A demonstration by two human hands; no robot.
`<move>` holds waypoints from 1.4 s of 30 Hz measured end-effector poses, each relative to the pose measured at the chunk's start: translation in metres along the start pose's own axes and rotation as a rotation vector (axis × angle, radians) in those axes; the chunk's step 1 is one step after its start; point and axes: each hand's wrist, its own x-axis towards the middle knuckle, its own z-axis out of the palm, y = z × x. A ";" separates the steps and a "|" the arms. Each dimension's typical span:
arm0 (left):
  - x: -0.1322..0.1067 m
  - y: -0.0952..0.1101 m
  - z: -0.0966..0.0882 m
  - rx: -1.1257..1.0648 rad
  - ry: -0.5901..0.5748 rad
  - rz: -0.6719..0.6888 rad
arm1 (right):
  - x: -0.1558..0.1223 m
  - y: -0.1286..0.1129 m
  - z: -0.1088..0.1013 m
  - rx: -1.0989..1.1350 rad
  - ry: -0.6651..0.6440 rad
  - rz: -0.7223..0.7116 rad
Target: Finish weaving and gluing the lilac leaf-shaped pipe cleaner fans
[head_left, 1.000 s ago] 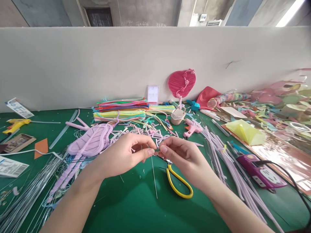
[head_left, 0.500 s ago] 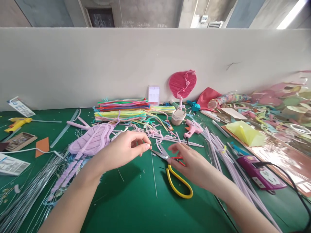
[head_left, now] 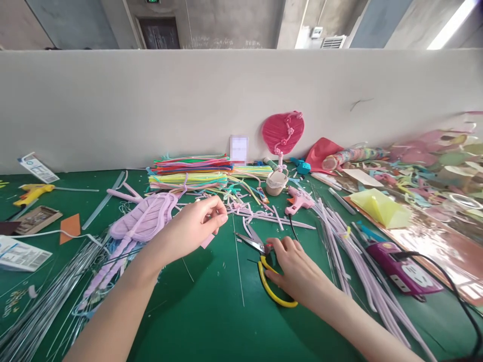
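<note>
My left hand (head_left: 204,221) is raised above the green table, thumb and index finger pinched together. What they hold, if anything, is too small to make out; a small pink piece (head_left: 208,241) shows just beneath. My right hand (head_left: 292,264) is low over the yellow-handled scissors (head_left: 277,297), its fingertips at a small red part beside the pivot and its thumb apart, over the handle. The scissors lie with their blades parted, pointing left. A thin wire (head_left: 238,266) lies on the table between my hands.
At left are a lilac leaf-shaped piece (head_left: 145,218), metal wires (head_left: 49,301) and a yellow glue gun (head_left: 33,193). Coloured pipe cleaners (head_left: 188,173) lie behind. To the right are a pink glue gun (head_left: 299,200), lilac stems (head_left: 362,266) and a purple power strip (head_left: 403,269).
My right hand has moved down and slightly right onto the scissors. My left hand has shifted a little left and up. The scissors stay in nearly the same place.
</note>
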 end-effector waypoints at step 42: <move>0.021 -0.018 0.009 -0.127 0.145 0.057 | -0.015 -0.007 0.003 1.425 0.010 -0.124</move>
